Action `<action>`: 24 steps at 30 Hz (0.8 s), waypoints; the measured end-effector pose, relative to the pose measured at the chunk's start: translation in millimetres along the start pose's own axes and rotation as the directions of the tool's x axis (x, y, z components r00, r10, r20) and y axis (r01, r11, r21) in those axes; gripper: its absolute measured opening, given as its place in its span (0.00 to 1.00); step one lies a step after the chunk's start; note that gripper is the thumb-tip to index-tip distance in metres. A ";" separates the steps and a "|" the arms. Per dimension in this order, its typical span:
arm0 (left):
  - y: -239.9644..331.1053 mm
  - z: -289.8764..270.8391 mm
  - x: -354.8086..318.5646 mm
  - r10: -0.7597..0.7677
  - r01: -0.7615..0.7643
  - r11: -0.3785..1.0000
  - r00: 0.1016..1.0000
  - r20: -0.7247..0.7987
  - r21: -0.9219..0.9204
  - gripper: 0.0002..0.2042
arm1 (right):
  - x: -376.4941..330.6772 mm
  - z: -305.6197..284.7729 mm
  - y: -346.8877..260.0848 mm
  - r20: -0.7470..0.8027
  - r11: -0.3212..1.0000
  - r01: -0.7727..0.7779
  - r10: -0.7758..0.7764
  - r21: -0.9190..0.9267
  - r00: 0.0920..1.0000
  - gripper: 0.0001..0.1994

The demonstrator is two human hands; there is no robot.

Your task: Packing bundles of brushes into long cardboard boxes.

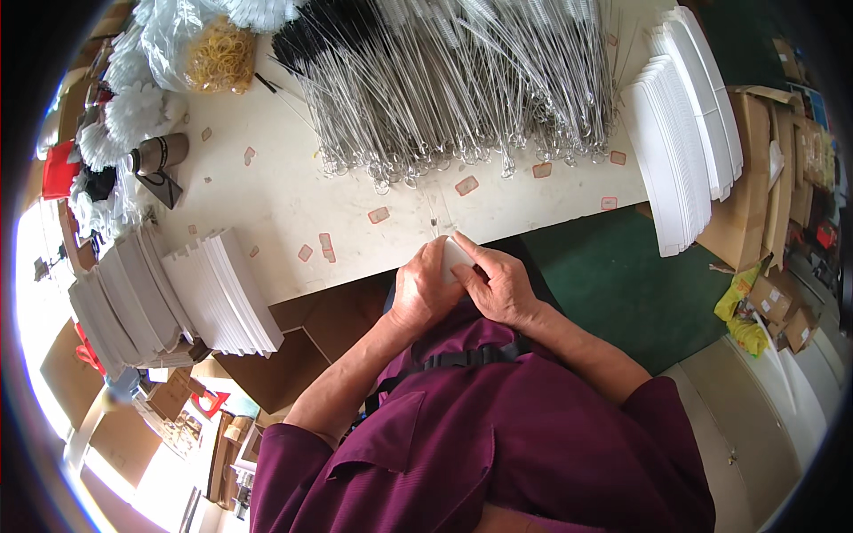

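Both hands meet at the near edge of the table, in front of my body. Between them is a small white carton [456, 258], seen nearly end-on and mostly covered by fingers. My left hand [420, 290] wraps its left side, fingers closed. My right hand [503, 286] pinches it from the right, thumb and forefinger on the white face. Just beyond the fingertips, thin wire-like lines show on the tabletop; what they belong to is too fine to tell. Farther back lies a broad heap of thin wire brushes [462, 98], their looped ends toward me.
Stacks of flat white cartons stand at the left [218, 293] and right [680, 151] of the pale table [275, 213]. At the back left are a bag of yellow rubber bands [219, 58] and a metal flask [163, 153]. Brown cardboard [742, 178] leans at the right.
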State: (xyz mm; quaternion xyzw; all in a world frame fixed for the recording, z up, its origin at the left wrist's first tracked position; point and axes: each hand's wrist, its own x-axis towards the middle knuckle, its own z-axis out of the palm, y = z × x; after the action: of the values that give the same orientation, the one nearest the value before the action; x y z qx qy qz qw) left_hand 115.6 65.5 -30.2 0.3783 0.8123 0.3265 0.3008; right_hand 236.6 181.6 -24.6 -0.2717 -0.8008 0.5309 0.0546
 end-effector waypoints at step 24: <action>-83.7 -96.7 17.2 -0.210 0.145 0.825 0.976 0.059 0.547 0.33 | 64.0 -167.6 123.5 -0.669 0.944 -0.309 0.158 -0.112 0.726 0.12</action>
State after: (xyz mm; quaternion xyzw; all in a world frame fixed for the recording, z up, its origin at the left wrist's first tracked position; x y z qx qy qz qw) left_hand 0.2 8.3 -39.2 0.3887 0.8838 0.0329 0.2584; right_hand 291.9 386.3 -74.1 -0.5425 -0.7432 0.3154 0.2320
